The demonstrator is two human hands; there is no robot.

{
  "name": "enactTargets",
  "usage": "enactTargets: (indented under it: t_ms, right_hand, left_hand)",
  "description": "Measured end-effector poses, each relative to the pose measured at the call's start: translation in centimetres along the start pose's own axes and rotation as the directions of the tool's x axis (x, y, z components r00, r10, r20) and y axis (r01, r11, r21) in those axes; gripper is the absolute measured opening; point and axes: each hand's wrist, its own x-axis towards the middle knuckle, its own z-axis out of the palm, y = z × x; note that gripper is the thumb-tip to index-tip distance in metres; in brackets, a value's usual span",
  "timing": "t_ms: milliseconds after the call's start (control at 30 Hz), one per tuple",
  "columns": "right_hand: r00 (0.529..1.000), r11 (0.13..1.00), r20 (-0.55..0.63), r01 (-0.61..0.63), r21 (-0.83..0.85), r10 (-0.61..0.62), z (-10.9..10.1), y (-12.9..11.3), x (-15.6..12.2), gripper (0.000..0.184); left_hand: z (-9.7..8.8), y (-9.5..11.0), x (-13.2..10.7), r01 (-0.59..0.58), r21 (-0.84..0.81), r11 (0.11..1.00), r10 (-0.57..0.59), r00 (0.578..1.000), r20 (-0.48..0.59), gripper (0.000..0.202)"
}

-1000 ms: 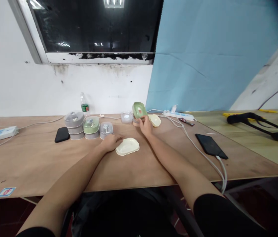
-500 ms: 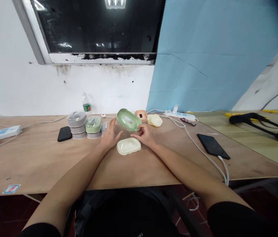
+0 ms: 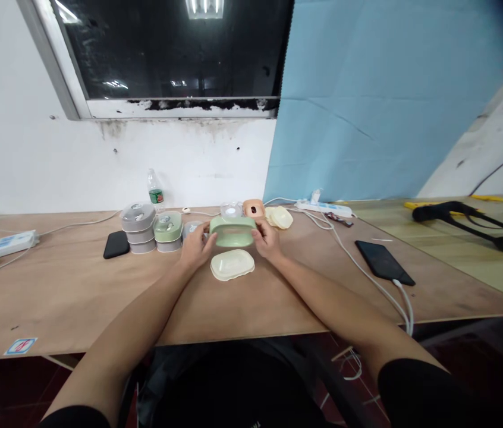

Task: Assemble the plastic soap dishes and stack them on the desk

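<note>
Between my two hands a green plastic container (image 3: 233, 232) is held up on edge, its long side toward me. My left hand (image 3: 197, 244) grips its left end, thumb in front and fingers behind. At the opposite end my right hand (image 3: 267, 238) is closed on it in the same way. Just below the container, a cream plastic tray (image 3: 232, 265) of similar outline lies on the table. Left of my left hand stand stacked grey round boxes (image 3: 138, 227) and a green-topped box (image 3: 168, 230).
Behind the container are a clear-lidded box (image 3: 232, 210), an orange box (image 3: 254, 208) and cream lids (image 3: 279, 217). A black phone (image 3: 384, 263) with a white cable lies right. A plastic bottle (image 3: 155, 189), a black case (image 3: 116, 244) and a power strip (image 3: 4, 244) are left.
The green container has turned from a tilted pose to level, with its side facing me, and come slightly lower. My left fingers have closed on its end, and my right hand has shifted along it.
</note>
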Motion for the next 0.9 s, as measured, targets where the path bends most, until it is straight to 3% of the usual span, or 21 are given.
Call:
enactTargets:
  t_ms: [133,233,400,467,533,633,767,833,900]
  right_hand:
    - [0.991,0.997,0.114,-0.077,0.032,0.073,0.0,0.0,0.7,0.046]
    - [0.951,0.989,0.292,-0.127,0.080,0.099,-0.1,0.5,1.0,0.049]
    - [0.789,0.979,0.599,-0.200,0.045,0.134,-0.3,1.8,0.9,0.052]
    - [0.726,0.985,0.673,-0.168,-0.026,0.141,-0.2,2.2,0.7,0.053]
    - [0.698,0.989,0.702,-0.131,-0.070,0.142,0.2,2.5,0.6,0.053]
    - [0.737,0.991,0.662,-0.110,-0.082,0.137,1.1,2.9,0.6,0.051]
    - [0.898,0.984,0.404,-0.154,-0.089,0.177,2.9,3.7,1.6,0.038]
    - [0.933,0.979,0.299,-0.174,-0.108,0.199,4.0,3.9,2.6,0.031]
    - [0.936,0.979,0.298,-0.149,-0.142,0.186,5.4,4.1,3.5,0.034]
  left_hand:
    - [-0.8,-0.3,0.3,0.052,0.131,0.990,-0.065,0.993,0.095,0.040]
    - [-1.2,-0.4,0.5,-0.005,0.245,0.970,-0.052,0.972,0.228,0.050]
    - [-1.0,-0.2,0.7,-0.178,0.276,0.944,0.005,0.847,0.531,0.052]
    - [-0.6,-0.4,0.8,-0.168,0.278,0.946,-0.030,0.807,0.589,0.049]
    - [-0.3,-0.6,0.8,-0.118,0.294,0.948,-0.093,0.784,0.613,0.046]
    - [-0.1,-1.0,0.8,-0.036,0.311,0.950,-0.178,0.756,0.630,0.044]
    - [-0.1,-1.3,0.9,0.041,0.252,0.967,-0.193,0.763,0.617,0.043]
    - [-0.1,-1.4,1.0,0.089,0.205,0.975,-0.205,0.726,0.656,0.044]
    - [-0.1,-1.6,1.0,0.133,0.161,0.978,-0.209,0.675,0.708,0.046]
